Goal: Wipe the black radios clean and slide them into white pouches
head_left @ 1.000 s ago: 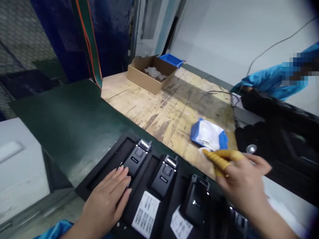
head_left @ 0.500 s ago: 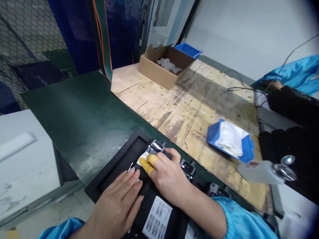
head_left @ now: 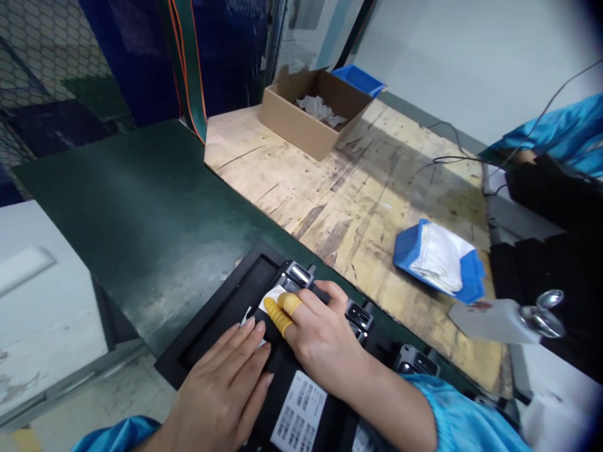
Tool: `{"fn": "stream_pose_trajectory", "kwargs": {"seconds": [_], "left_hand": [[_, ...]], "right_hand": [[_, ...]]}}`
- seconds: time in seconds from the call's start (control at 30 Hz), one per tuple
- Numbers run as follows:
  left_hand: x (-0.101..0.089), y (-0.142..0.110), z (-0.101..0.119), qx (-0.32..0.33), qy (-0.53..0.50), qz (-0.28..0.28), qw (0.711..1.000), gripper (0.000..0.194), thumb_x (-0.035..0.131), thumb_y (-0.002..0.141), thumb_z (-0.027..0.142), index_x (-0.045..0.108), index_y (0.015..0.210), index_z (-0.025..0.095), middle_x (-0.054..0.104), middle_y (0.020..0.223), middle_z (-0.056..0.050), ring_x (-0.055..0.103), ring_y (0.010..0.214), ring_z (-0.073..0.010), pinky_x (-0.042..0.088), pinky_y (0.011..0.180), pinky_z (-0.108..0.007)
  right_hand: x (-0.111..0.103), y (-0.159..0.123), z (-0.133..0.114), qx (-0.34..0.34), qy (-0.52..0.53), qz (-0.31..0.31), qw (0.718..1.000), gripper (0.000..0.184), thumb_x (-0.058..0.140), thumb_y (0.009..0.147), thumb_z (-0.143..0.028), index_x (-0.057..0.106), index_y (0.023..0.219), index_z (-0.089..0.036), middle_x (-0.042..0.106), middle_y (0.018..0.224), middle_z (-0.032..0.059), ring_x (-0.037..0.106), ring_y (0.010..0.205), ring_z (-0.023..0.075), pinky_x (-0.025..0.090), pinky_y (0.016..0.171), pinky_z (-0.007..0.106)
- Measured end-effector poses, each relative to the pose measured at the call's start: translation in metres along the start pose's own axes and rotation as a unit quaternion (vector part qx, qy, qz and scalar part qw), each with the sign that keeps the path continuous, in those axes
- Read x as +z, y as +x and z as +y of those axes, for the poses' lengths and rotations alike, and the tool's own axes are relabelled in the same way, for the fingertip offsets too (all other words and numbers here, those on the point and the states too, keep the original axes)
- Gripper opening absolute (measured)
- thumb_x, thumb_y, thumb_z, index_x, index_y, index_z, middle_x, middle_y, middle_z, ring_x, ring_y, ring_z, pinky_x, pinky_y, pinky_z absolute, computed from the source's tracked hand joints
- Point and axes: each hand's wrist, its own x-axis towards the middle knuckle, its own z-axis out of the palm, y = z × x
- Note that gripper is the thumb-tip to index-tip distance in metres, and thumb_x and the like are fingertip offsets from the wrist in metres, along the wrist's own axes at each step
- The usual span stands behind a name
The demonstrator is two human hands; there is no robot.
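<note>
My right hand (head_left: 320,336), with yellow finger cots on two fingers, presses a folded white wipe (head_left: 272,297) against a black device with a grey, shiny end (head_left: 298,275). Its other fingers curl over the device's far side. Flat and with fingers stretched out, my left hand (head_left: 226,376) rests on the near part of the same device; a bit of white shows under its fingertips. The device lies in a black tray (head_left: 214,314). Similar devices (head_left: 358,316) sit along the tray to the right, partly behind my right arm. Below my hands is a white barcode label sheet (head_left: 299,411).
On the wooden board (head_left: 301,201) stand a cardboard box (head_left: 296,129) with crumpled paper and a blue bin (head_left: 407,254) of white wipes. A white pump bottle (head_left: 492,320) is at the right. Another person's blue sleeve (head_left: 560,135) shows at far right.
The camera view has shifted slightly, so the box and board sit a little higher in the picture. Both hands keep nearly the same position on the device.
</note>
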Motion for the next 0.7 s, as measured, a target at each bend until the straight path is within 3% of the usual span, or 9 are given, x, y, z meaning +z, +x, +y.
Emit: {"fn": "stream_pose_trajectory", "kwargs": {"seconds": [0.23,0.47,0.6,0.7], "left_hand": [[0.0,-0.002,0.0,0.001,-0.004,-0.004,1.0,0.026,0.047,0.088,0.016,0.063,0.108,0.008,0.063,0.119,-0.015,0.059,0.113,-0.0264,0.055,0.09,-0.041],[0.001,-0.004,-0.003,0.011,-0.001,-0.002,1.0,0.026,0.049,0.089,0.017,0.063,0.108,0.009,0.061,0.122,-0.015,0.056,0.117,-0.0266,0.054,0.092,-0.041],[-0.001,0.0,-0.005,0.018,-0.005,0.008,1.0,0.026,0.049,0.088,0.016,0.064,0.108,0.008,0.061,0.122,-0.016,0.056,0.117,-0.0274,0.053,0.093,-0.039],[-0.002,0.002,-0.004,0.015,-0.01,0.01,1.0,0.025,0.049,0.088,0.016,0.065,0.106,0.009,0.062,0.121,-0.014,0.057,0.115,-0.0262,0.053,0.094,-0.037]], "right_hand": [[-0.011,-0.024,0.001,0.015,0.013,-0.003,1.0,0.033,0.045,0.083,-0.003,0.053,0.056,-0.019,0.063,0.078,-0.0001,0.047,0.076,0.014,0.019,0.094,0.041],[-0.034,-0.067,0.008,0.143,0.055,0.048,0.987,0.024,0.043,0.073,-0.004,0.051,0.057,-0.019,0.056,0.073,-0.0007,0.044,0.069,0.013,0.026,0.087,0.04],[-0.058,-0.082,0.011,0.173,0.05,0.019,0.983,0.019,0.046,0.069,-0.008,0.05,0.054,-0.02,0.057,0.073,0.0018,0.047,0.071,0.0146,0.029,0.085,0.04],[-0.064,-0.081,0.013,0.192,0.043,0.02,0.98,0.019,0.047,0.07,-0.008,0.054,0.058,-0.021,0.06,0.077,0.0023,0.049,0.072,0.0148,0.028,0.086,0.041]]}}
